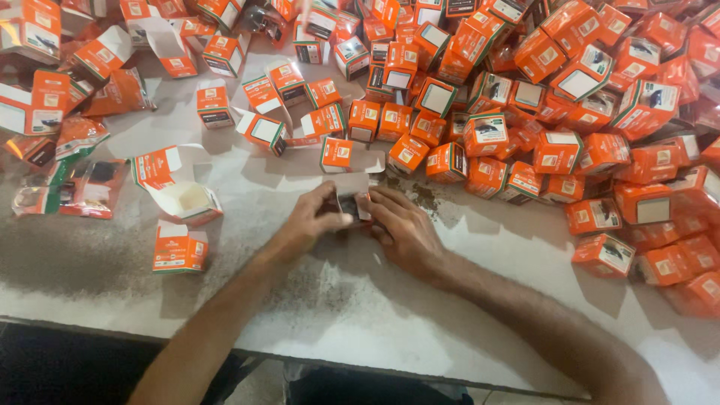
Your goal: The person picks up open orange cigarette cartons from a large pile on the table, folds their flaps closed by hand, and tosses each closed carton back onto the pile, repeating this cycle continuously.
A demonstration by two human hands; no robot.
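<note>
While gripped from both sides at the middle of the frame, small box (352, 204) with white flap up, pressed on the desk (360, 315). Left hand (311, 221) closed on its left side, right hand (401, 225) closed on its right. Possible trouble: flap creased by too much thumb pressure; dark contents sliding out; nearby orange boxes (480, 161) knocked by an elbow.

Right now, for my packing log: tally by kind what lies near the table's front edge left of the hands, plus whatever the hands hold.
closed orange box: 1
open orange box, flaps up: 1
small carton, held by left hand and right hand: 1
Total: 3
</note>
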